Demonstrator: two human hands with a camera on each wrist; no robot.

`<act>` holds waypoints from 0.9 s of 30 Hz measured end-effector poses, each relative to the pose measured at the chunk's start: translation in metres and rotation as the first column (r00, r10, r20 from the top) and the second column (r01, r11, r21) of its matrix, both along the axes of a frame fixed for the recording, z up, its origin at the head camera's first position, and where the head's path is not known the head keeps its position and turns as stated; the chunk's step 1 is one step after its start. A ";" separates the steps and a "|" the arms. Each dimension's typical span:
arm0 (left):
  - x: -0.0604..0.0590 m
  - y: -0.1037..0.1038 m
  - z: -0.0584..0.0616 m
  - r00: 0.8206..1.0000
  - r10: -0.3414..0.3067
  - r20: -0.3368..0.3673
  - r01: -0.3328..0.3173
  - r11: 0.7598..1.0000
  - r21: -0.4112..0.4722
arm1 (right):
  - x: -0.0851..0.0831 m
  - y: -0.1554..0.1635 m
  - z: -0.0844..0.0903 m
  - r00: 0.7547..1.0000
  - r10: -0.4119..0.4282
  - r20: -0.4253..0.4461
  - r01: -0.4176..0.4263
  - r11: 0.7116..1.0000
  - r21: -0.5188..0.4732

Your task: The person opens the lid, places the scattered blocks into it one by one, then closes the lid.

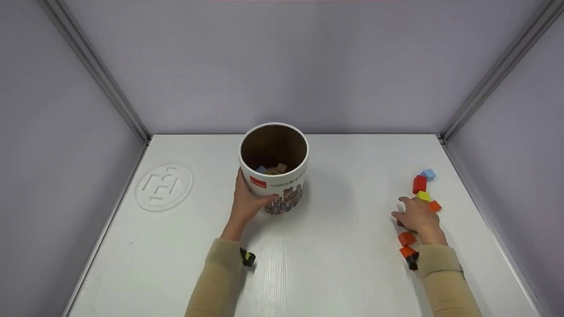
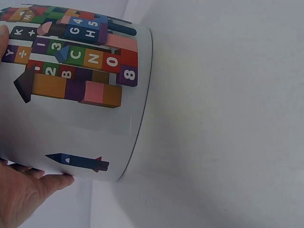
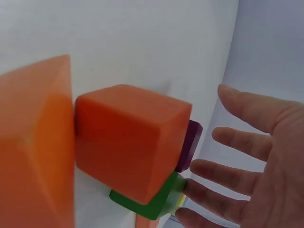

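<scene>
While the left hand is curling around the tub at mid-table, the right hand is lying over the blocks near the right edge. Seen from the left wrist, the palm is bracing the tub's printed wall. Seen from the right wrist, the fingers are spreading wide, gripping nothing, beside an orange cube. Closing squarely on one block would likely work best.
</scene>
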State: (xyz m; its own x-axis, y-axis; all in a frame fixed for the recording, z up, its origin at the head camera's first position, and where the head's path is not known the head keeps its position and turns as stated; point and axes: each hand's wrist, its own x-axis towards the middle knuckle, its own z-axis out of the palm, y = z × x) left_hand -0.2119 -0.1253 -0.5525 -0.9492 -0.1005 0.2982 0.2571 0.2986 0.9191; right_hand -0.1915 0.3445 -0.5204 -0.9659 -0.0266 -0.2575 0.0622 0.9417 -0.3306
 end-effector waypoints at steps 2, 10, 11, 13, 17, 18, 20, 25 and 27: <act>0.000 0.000 -0.001 1.000 -0.002 0.004 0.002 1.000 0.005 | 0.000 0.001 -0.001 1.000 -0.011 0.017 0.011 1.000 0.001; 0.001 -0.002 -0.001 1.000 -0.006 0.012 0.006 1.000 0.007 | -0.003 0.006 -0.002 0.997 -0.046 0.065 0.045 0.999 0.015; 0.001 -0.002 -0.001 1.000 -0.008 0.012 0.007 1.000 0.008 | -0.003 0.007 -0.002 0.996 -0.050 0.069 0.048 0.998 0.027; 0.002 -0.002 0.000 1.000 -0.010 0.009 0.010 1.000 0.009 | -0.003 0.009 -0.001 0.995 -0.062 0.080 0.059 0.997 0.044; 0.003 -0.001 0.000 1.000 -0.013 0.007 0.013 1.000 0.013 | -0.002 0.012 0.000 0.989 -0.103 0.107 0.096 0.993 0.071; 0.003 -0.001 0.000 1.000 -0.012 0.008 0.012 1.000 0.012 | -0.002 0.012 0.000 0.987 -0.112 0.115 0.105 0.992 0.069; 0.003 -0.002 0.000 1.000 -0.011 0.007 0.011 1.000 0.013 | -0.002 0.013 -0.001 0.984 -0.123 0.126 0.117 0.991 0.059; 0.002 -0.002 -0.001 1.000 -0.016 -0.005 0.016 1.000 0.021 | -0.005 0.012 -0.003 0.986 -0.104 0.128 0.102 0.995 0.020; 0.002 -0.002 -0.002 1.000 -0.020 -0.011 0.021 1.000 0.022 | -0.006 0.012 -0.005 0.988 -0.092 0.123 0.093 0.996 -0.002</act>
